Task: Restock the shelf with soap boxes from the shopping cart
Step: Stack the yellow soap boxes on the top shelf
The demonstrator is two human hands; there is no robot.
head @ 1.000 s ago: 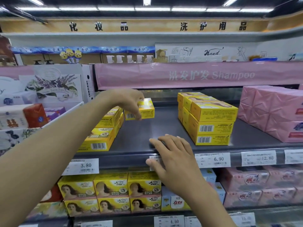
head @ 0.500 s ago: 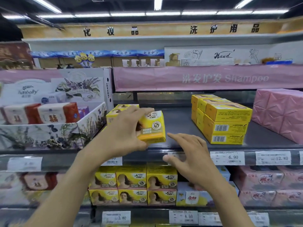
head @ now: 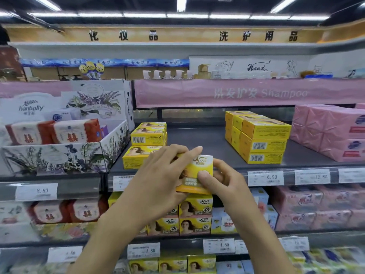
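- Head view: left hand (head: 158,182) and right hand (head: 227,182), each grip clamped on one yellow soap box (head: 199,175), just front-right of the yellow stack (head: 148,135).
- Risk: pushed in crooked, it could topple that stack off the shelf (head: 207,147).

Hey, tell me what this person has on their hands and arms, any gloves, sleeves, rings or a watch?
Nothing worn shows. The left hand and right hand are bare: no gloves, no rings on the fingers in view. The left forearm and right forearm are uncovered down to the frame edge: no sleeve, watch or bracelet. Visible nails look short and unpainted.
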